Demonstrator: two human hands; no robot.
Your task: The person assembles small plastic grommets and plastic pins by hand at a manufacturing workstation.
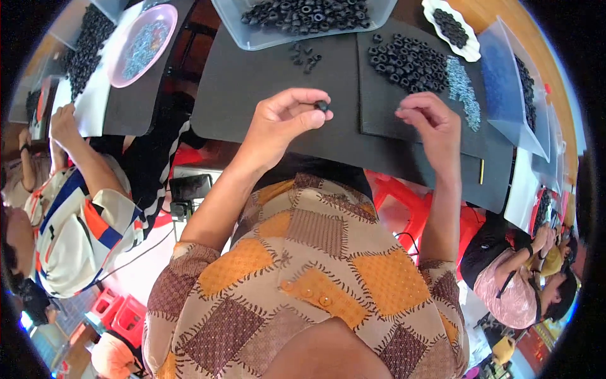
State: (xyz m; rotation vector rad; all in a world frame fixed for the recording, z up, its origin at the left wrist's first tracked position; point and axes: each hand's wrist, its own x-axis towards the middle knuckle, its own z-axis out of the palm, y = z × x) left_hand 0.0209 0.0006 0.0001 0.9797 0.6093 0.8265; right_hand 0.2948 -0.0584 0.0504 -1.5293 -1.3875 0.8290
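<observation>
Between the thumb and index finger of my left hand [278, 117] is a small round black plastic piece [322, 106], held above the table near its front edge. My right hand [437, 125] is off to the right over a black mat [382, 117], its thumb and fingertips pinched together. Whatever those fingertips hold, if anything, is too small to make out. Just beyond it on the mat lie a heap of black ring-shaped pieces [407, 63] and a strip of tiny clear bluish parts [463, 91]. Several loose black pieces [307, 58] sit on the table beyond my left hand.
At the far side stands a clear bin [249, 43] of black pieces. A white scalloped dish [475, 52] and another clear bin [508, 95] are at the right. On the left table, a pink bowl [117, 72] holds bluish parts. Other people work on both sides.
</observation>
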